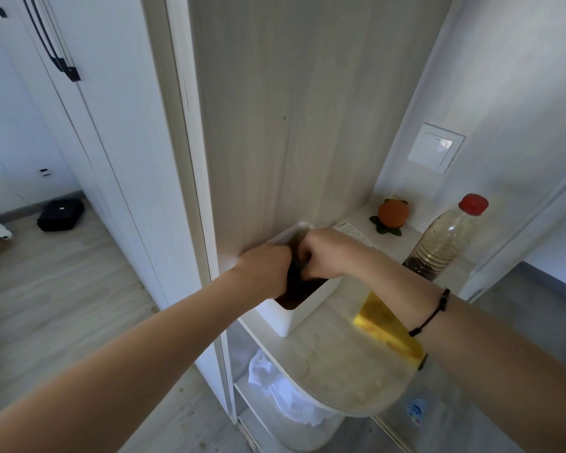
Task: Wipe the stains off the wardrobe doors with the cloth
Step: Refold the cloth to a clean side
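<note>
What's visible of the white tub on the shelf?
The white tub is rectangular with rounded corners, looks plastic, open-topped and upright on the pale wood-look shelf, beside the wardrobe's side panel. It holds dark brown liquid. The left hand and right hand grip a dark cloth over it, hiding most of its opening.

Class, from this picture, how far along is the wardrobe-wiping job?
Early on. Done: nothing looks wiped; a dark speck sits on the wood panel. In hand: the left hand and right hand both grip a dark cloth over the white tub of dark liquid. Left: seemingly all the wiping of the white doors.
</note>
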Demonstrator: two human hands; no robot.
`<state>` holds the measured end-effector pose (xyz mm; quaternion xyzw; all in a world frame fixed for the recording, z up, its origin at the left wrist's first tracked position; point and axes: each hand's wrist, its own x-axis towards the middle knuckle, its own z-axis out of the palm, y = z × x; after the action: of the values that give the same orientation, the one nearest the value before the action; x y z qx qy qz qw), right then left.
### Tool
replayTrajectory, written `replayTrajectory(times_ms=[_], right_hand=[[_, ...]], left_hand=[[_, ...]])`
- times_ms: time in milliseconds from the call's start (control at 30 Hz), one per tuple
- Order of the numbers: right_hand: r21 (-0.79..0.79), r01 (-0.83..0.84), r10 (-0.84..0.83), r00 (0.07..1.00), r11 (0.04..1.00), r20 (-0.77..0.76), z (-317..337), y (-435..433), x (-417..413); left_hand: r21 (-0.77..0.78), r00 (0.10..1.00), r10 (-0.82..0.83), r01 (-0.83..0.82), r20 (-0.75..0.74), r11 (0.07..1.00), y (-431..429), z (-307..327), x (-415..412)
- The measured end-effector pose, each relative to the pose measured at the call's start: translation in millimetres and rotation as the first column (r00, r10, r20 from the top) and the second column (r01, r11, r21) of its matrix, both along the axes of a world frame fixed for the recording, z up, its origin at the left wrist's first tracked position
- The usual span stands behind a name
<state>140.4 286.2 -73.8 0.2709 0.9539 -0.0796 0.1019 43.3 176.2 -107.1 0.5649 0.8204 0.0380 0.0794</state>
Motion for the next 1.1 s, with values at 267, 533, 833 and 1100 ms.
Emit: replayTrajectory(times_ms=[267, 533, 833, 1100], right_hand=[[-0.070, 0.051, -0.059, 0.991, 0.996, -0.118, -5, 2, -3], [-0.306, 0.016, -0.152, 0.892, 0.952, -0.425, 22, 12, 11], [-0.556, -0.101, -0.393, 0.606, 0.825, -0.692, 76, 16, 20], [-0.172, 0.053, -0.132, 0.861, 0.984, -0.491, 51, 9, 16]], left_hand=[[0.000, 0.999, 0.035, -0.035, -0.006, 0.999, -4, 7, 4], [-0.086, 0.997, -0.055, 0.059, 0.055, 0.994, -2, 13, 4], [0.104, 0.961, -0.003, -0.026, 0.276, 0.994, -6, 24, -4], [0.090, 0.970, 0.054, -0.077, 0.237, 0.993, -13, 19, -7]])
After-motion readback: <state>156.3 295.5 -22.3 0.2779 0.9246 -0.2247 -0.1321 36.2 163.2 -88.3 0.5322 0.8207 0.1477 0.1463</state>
